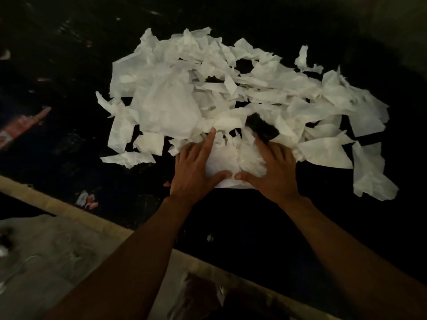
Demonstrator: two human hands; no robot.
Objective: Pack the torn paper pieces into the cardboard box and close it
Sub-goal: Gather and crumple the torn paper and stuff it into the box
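Observation:
A wide heap of torn white paper pieces lies spread over a dark surface. My left hand and my right hand rest side by side on the near edge of the heap, thumbs almost touching, fingers spread over a bunch of white pieces between them. The right fingers look blurred and partly buried in the paper. Whether either hand grips the paper is not clear. No cardboard box is in sight.
The dark surface ends in a pale wooden edge running diagonally at lower left, with a grey floor beyond it. Small paper scraps lie near that edge. Reddish markings show at the far left.

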